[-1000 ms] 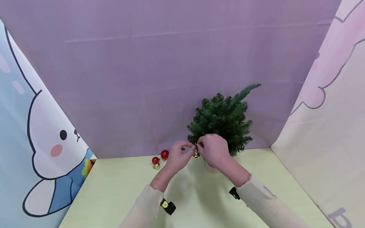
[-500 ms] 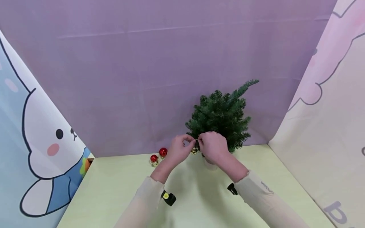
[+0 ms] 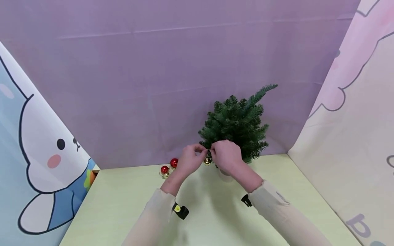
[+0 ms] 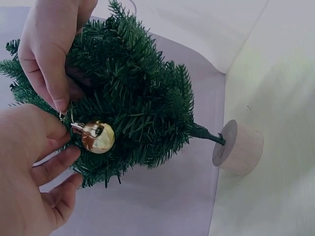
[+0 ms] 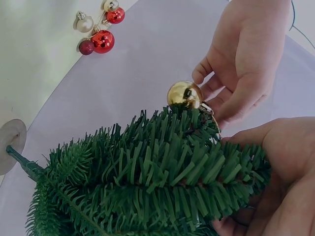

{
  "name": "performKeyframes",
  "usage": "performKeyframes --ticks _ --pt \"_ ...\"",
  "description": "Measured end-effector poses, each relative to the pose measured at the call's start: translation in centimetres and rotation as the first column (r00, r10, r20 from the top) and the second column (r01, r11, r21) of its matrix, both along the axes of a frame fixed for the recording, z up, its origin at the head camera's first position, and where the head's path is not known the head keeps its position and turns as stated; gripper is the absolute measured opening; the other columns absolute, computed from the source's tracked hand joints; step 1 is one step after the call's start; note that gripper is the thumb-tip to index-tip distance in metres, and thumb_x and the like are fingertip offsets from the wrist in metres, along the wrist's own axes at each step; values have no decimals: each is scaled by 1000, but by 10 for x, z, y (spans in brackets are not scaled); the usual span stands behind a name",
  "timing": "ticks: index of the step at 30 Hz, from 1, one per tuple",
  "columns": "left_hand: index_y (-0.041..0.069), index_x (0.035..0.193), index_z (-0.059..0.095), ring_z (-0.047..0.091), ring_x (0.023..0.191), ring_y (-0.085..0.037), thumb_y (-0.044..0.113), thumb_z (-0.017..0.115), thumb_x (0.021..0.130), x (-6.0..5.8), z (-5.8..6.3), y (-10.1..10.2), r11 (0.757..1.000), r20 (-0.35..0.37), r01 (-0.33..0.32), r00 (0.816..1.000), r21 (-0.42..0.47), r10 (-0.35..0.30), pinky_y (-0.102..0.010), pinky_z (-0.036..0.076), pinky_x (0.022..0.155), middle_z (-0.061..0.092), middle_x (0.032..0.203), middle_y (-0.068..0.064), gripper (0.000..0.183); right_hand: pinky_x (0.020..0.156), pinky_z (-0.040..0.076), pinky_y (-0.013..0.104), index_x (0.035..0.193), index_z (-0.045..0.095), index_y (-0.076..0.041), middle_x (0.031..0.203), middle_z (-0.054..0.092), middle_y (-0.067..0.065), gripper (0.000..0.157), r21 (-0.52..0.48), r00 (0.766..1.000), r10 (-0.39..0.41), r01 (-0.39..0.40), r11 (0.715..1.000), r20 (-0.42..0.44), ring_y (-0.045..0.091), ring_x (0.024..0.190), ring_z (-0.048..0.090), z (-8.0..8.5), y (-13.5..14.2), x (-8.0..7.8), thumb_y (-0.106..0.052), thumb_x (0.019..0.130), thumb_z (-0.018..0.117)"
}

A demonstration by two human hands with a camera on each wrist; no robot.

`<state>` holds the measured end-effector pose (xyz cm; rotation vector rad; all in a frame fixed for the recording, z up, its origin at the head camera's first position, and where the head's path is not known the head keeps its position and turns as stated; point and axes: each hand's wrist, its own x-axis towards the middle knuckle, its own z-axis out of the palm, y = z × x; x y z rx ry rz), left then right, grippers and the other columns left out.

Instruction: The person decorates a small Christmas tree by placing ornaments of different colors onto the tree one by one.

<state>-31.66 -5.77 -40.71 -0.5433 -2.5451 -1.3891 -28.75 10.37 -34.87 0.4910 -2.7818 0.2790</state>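
Observation:
A gold bauble (image 4: 97, 137) hangs by its thin cord against the left side of a small green Christmas tree (image 3: 237, 126). In the head view the cord (image 3: 208, 150) runs as a short line between both hands' fingertips. My left hand (image 3: 191, 159) pinches it between thumb and forefinger, the other fingers loosely bent. From the opposite side my right hand (image 3: 227, 155) pinches the cord right at the branch tips. The right wrist view shows branches hiding part of that hand (image 5: 290, 172). A pale round base (image 4: 243, 147) carries the tree's stem.
Left of the tree, a red bauble (image 3: 164, 169), another red bauble (image 5: 103, 42) and several smaller ones, among them a silvery bauble (image 5: 84, 23), lie on the pale table (image 3: 129, 198). A purple backdrop (image 3: 147, 85) rises behind; printed cloths flank both sides.
Both hands have risen slightly with the gold bauble, and its cord now stretches sideways between the fingertips. The head view has shifted a little; the tree and loose baubles stay put.

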Motion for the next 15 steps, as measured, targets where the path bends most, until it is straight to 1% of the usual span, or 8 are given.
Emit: performKeyframes --ticks 4,7,10,15 --pt "17 94 72 61 67 -10 23 60 97 -3 -2 1 1000 3 9 1000 -8 -9 -31 52 62 66 83 6 14 36 37 29 85 75 -19 55 53 -4 16 11 1000 -10 10 1000 -7 13 41 45 -1 -1 -1 -17 94 62" --pt "16 95 72 62 69 -10 22 60 96 -4 -5 1 1000 20 22 1000 -3 -21 -31 53 64 66 83 6 14 36 37 29 84 75 -19 59 58 -3 17 7 1000 -7 7 1000 1 14 41 45 0 0 -1 -15 93 61" --pt "17 96 73 62 69 -11 23 59 97 -3 -8 2 1000 40 16 999 4 -17 -31 53 64 66 84 6 14 38 39 29 84 75 -19 65 62 -2 16 -1 1000 3 -3 1000 25 14 44 47 1 0 -1 -16 93 62" --pt "18 96 72 63 70 -11 26 60 97 1 -15 1 1000 39 23 999 18 -23 -31 53 65 67 84 7 15 39 40 29 88 75 -18 66 61 -3 16 2 997 9 -10 1000 78 14 46 48 2 3 2 -17 95 61"
